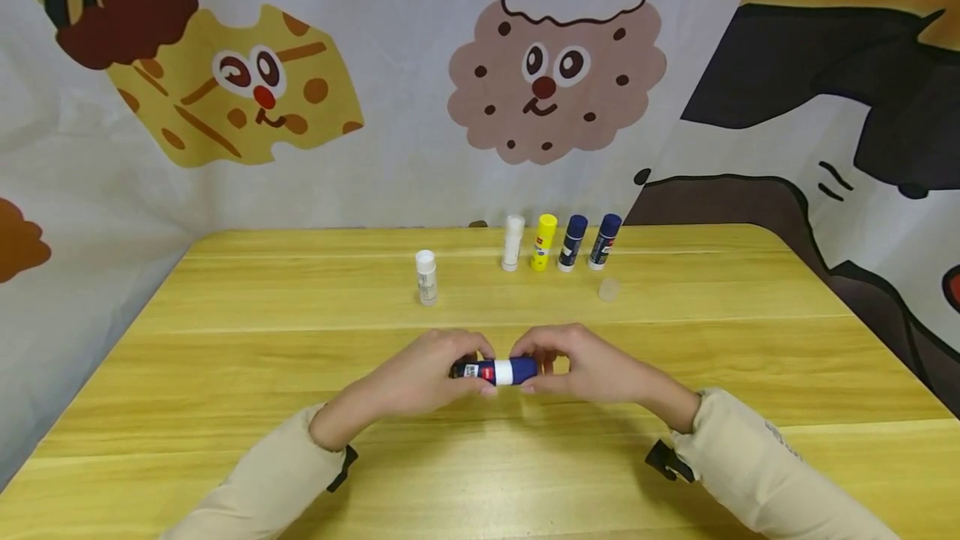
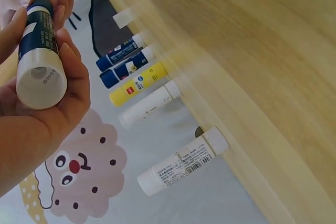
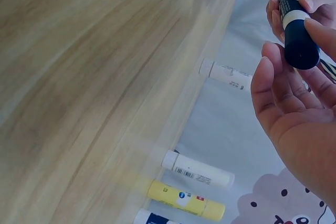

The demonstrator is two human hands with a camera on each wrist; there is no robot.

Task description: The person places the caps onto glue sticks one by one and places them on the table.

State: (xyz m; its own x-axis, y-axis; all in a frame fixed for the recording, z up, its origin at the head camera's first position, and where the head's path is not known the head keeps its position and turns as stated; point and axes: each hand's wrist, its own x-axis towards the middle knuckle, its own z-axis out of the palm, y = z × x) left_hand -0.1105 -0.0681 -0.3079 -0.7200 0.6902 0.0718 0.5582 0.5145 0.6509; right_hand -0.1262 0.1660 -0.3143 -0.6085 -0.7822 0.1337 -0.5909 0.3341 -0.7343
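A dark blue glue stick (image 1: 504, 372) lies level between both hands over the table. My left hand (image 1: 427, 369) grips its labelled body; in the left wrist view its white base (image 2: 42, 82) faces the camera. At the other end, my right hand (image 1: 588, 365) pinches the blue cap (image 3: 302, 48) between thumb and fingers. A white band (image 3: 295, 17) shows between the cap and the labelled body. Whether the cap is partly pulled off, I cannot tell.
Toward the table's back stand a white glue stick (image 1: 512, 244), a yellow one (image 1: 543, 242) and two blue ones (image 1: 573, 243). Another white glue stick (image 1: 426, 278) stands apart on the left. A small translucent cap-like piece (image 1: 609, 289) lies in front of the blue ones.
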